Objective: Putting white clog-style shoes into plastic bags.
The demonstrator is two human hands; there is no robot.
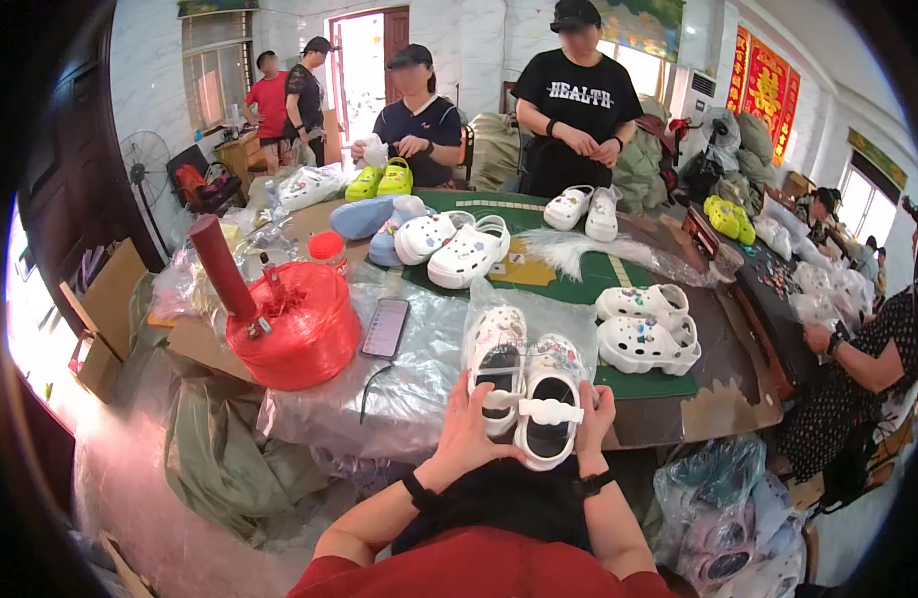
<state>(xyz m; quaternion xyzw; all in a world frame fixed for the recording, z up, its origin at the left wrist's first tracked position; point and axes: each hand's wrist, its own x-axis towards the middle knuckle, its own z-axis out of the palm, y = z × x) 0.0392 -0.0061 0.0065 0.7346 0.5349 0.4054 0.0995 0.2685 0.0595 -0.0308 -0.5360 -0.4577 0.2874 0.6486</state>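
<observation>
A pair of white clogs point(556, 351) with charms on the toes and dark insoles is between my hands at the table's near edge. The heel ends point toward me. My left hand point(468, 431) grips the left clog's side, with the thumb under the heels. My right hand point(595, 424) grips the outer side of the right clog, its fingers partly hidden. A clear plastic bag point(489, 296) lies around the toe ends; I cannot tell how much of the pair it covers. Another pair of white clogs point(646, 342) rests just right of my hands.
Left of my hands are a phone point(385, 329), a roll of red plastic twine point(304, 344) and a red-lidded jar point(327, 249). Farther back stand more white clogs point(469, 253), a blue pair point(364, 216) and white fibres point(578, 249). Co-workers point(578, 110) stand and sit around the table.
</observation>
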